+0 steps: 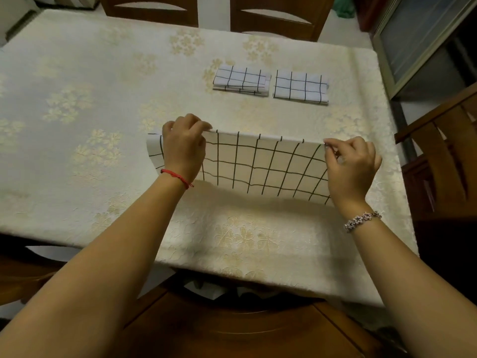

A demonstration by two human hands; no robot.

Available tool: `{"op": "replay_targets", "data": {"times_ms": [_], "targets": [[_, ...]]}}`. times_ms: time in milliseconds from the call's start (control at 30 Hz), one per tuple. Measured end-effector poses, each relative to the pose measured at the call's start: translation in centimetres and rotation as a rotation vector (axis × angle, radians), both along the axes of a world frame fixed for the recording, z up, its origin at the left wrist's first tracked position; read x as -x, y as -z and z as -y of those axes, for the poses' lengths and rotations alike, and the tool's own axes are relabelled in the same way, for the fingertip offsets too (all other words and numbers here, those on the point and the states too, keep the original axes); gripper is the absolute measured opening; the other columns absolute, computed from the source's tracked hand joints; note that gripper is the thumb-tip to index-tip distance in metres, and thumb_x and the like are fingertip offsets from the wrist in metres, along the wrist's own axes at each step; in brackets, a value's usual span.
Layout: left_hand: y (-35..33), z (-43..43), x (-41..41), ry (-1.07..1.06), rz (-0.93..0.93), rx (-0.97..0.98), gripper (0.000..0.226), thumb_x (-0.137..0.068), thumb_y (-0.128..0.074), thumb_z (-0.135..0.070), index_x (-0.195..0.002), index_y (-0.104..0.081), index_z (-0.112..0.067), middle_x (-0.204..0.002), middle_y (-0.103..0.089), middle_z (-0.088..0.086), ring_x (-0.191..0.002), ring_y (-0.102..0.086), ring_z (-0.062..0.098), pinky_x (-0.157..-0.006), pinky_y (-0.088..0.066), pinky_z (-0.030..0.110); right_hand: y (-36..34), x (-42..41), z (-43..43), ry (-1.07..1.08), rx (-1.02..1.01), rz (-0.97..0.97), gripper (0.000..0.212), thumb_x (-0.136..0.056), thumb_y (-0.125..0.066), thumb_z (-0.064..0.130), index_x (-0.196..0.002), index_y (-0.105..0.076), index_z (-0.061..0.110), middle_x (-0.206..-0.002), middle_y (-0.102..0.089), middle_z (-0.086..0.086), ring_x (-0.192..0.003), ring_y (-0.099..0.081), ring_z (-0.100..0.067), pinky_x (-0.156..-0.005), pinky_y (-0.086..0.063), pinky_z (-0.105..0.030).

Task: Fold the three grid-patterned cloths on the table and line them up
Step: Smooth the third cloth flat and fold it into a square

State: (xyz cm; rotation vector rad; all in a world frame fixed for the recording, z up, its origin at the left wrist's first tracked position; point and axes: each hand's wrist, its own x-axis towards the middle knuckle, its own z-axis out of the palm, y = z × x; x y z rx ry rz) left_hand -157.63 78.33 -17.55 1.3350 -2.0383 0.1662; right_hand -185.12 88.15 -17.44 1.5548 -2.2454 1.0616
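Two folded white cloths with a dark grid lie side by side at the far right of the table: the left folded cloth and the right folded cloth. A third grid cloth hangs lifted above the table, held by its top edge. My left hand pinches that edge near its left end, and my right hand pinches it at the right corner. A small flap of the cloth sticks out to the left of my left hand.
The table wears a cream cloth with a pale flower pattern. Two wooden chairs stand at the far side, another chair at the right, and a wooden chair seat sits below my arms.
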Motion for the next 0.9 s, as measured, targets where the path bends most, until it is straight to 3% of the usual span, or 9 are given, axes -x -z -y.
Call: {"op": "replay_targets", "data": {"times_ms": [167,267,367,500,633,800,900], "targets": [[-0.6,0.1,-0.2,-0.032,-0.148,0.143,0.013,-0.079,-0.061,0.006,-0.083,-0.070,-0.003,-0.081,-0.066,0.016,-0.076,-0.060,0.030,-0.061,-0.048,0.035,-0.7,-0.2,0.3,0.020,0.143,-0.002,0.016,-0.085,-0.060,0.024,-0.093,-0.073,0.017,-0.085,-0.059,-0.008,-0.085,-0.047,-0.022,-0.079,-0.030,-0.029],[-0.6,-0.1,-0.2,-0.045,-0.235,0.190,0.012,-0.082,-0.059,0.003,-0.082,-0.069,-0.002,-0.083,-0.066,0.016,-0.079,-0.060,0.029,-0.065,-0.048,0.031,-0.6,-0.2,0.3,0.036,0.211,-0.017,0.013,-0.084,-0.061,0.021,-0.090,-0.071,0.015,-0.098,-0.061,-0.011,-0.097,-0.043,-0.017,-0.087,-0.033,-0.031],[0.6,-0.8,-0.7,-0.054,-0.226,0.174,0.012,-0.084,-0.058,0.000,-0.085,-0.070,-0.005,-0.087,-0.068,0.014,-0.084,-0.061,0.028,-0.074,-0.048,0.036,0.1,-0.1,-0.2,-0.025,0.231,-0.053,0.008,-0.084,-0.061,0.016,-0.087,-0.068,0.013,-0.109,-0.062,-0.010,-0.111,-0.043,-0.017,-0.100,-0.034,-0.042],[3.3,-2.7,-1.5,-0.036,-0.194,0.067,0.017,-0.084,-0.055,0.003,-0.088,-0.068,-0.007,-0.094,-0.069,0.011,-0.095,-0.056,0.018,-0.091,-0.046,0.053,2.5,0.0,-1.5,-0.119,0.140,-0.037,0.010,-0.084,-0.056,0.012,-0.090,-0.063,0.009,-0.111,-0.065,-0.005,-0.119,-0.046,-0.019,-0.110,-0.021,-0.043],[5.8,-5.0,-2.2,-0.017,-0.131,-0.059,0.017,-0.085,-0.055,0.003,-0.089,-0.068,-0.008,-0.100,-0.070,0.009,-0.102,-0.062,0.022,-0.103,-0.037,0.054,4.8,0.2,-2.9,-0.115,0.030,-0.033,0.019,-0.080,-0.057,0.002,-0.097,-0.065,0.008,-0.099,-0.068,-0.006,-0.115,-0.050,-0.020,-0.107,-0.023,-0.053],[8.2,-7.4,-2.9,0.014,-0.018,-0.212,0.028,-0.087,-0.042,-0.010,-0.094,-0.069,-0.009,-0.105,-0.070,0.010,-0.101,-0.065,0.029,-0.099,-0.040,0.053,7.1,0.9,-4.7,-0.079,-0.146,-0.046,0.025,-0.083,-0.049,0.013,-0.098,-0.068,0.011,-0.096,-0.069,-0.009,-0.103,-0.060,-0.026,-0.106,-0.026,-0.055],[9.4,-8.2,-3.3,0.045,0.035,-0.274,0.025,-0.081,-0.054,0.004,-0.097,-0.068,-0.009,-0.105,-0.069,0.013,-0.097,-0.065,0.033,-0.087,-0.050,0.047,8.0,1.2,-5.5,-0.072,-0.221,-0.069,0.023,-0.083,-0.054,0.012,-0.099,-0.070,0.013,-0.097,-0.070,-0.008,-0.104,-0.059,-0.028,-0.105,-0.025,-0.056]]}}
